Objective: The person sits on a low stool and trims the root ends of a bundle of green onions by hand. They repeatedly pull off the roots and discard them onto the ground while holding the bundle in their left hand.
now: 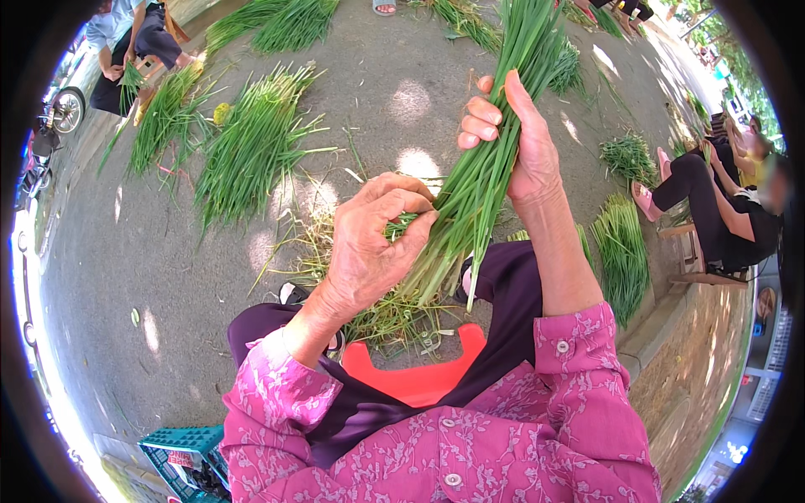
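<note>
My right hand [516,132] is closed around a thick bundle of long green stalks [484,182], which look like garlic chives, held slantwise with the pale cut ends low and the leaves up. My left hand [387,239] is beside the bundle's left edge, thumb and forefinger tips pinched together against it; whether a stalk is between them cannot be told. Below the hands, loose trimmings and yellowed leaves [396,320] lie on the pavement between my feet. A large pile of the same greens [255,144] lies to the left.
A red plastic stool [415,380] shows between my legs. A teal plastic crate [182,440] stands at lower left. More greens [619,258] lie on the right by a curb [660,327]. Seated people [710,195] are at right and at upper left [132,44], one there holding greens.
</note>
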### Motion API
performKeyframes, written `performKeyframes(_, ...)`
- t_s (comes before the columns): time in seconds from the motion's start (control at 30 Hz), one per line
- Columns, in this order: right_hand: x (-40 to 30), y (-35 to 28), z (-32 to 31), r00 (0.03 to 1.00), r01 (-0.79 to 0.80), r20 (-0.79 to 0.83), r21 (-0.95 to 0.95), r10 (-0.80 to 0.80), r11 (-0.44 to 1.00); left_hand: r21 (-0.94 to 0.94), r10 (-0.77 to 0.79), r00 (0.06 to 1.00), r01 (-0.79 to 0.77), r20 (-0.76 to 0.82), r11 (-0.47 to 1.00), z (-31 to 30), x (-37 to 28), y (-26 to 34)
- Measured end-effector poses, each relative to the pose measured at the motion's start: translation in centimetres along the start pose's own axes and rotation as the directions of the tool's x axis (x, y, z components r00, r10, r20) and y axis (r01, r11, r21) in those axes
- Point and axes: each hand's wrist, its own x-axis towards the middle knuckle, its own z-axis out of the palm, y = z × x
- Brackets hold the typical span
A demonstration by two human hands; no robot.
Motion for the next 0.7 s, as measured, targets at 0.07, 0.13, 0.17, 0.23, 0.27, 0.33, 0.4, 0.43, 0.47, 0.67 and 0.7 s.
performKeyframes(0.07,0.0,0.0,0.1,1.0,0.001,-0.005,-0.001,-0.001,1.0,0.002,0.008,1.0,-0.008,-0.006,1.0,0.0,0.0,0.1)
performKeyframes(0.13,0.0,0.0,0.1,1.0,0.006,-0.017,-0.013,-0.006,1.0,0.03,0.043,0.999,-0.042,-0.025,0.999,0.0,0.0,0.5)
performKeyframes(0.17,0.0,0.1,0.3,1.0,0.01,-0.025,-0.024,-0.01,1.0,0.061,0.074,0.997,-0.073,-0.012,0.995,0.0,0.0,0.8)
performKeyframes(0.23,0.0,0.1,0.4,0.999,0.009,-0.037,-0.029,-0.01,1.0,0.119,0.135,0.991,-0.136,0.019,0.983,-0.1,0.0,1.3)
performKeyframes(0.27,0.0,0.1,0.4,0.999,0.004,-0.041,-0.022,-0.005,1.0,0.151,0.166,0.986,-0.168,0.025,0.974,0.0,-0.1,1.2)
performKeyframes(0.33,0.1,0.2,0.2,1.0,-0.006,-0.023,-0.011,0.006,1.0,0.216,0.228,0.973,-0.231,0.036,0.949,0.4,-0.3,0.7)
performKeyframes(0.4,0.3,0.3,-0.4,1.0,-0.016,0.014,-0.002,0.016,1.0,0.266,0.282,0.959,-0.282,0.039,0.922,0.3,-0.3,0.5)
performKeyframes(0.43,0.3,0.4,-0.4,1.0,-0.024,0.013,-0.007,0.024,1.0,0.291,0.308,0.95,-0.307,0.041,0.906,0.3,-0.3,0.5)
performKeyframes(0.47,0.3,0.5,-0.4,0.999,-0.031,0.012,-0.011,0.031,0.999,0.292,0.313,0.948,-0.314,0.051,0.903,0.3,-0.4,0.4)
performKeyframes(0.67,0.2,0.5,-0.2,0.998,-0.046,0.037,-0.027,0.047,0.999,0.235,0.227,0.974,-0.222,0.005,0.946,0.5,-0.5,0.5)
performKeyframes(0.7,0.1,0.5,-0.2,0.998,-0.045,0.036,-0.031,0.046,0.999,0.219,0.213,0.977,-0.206,-0.011,0.954,0.4,-0.3,0.6)
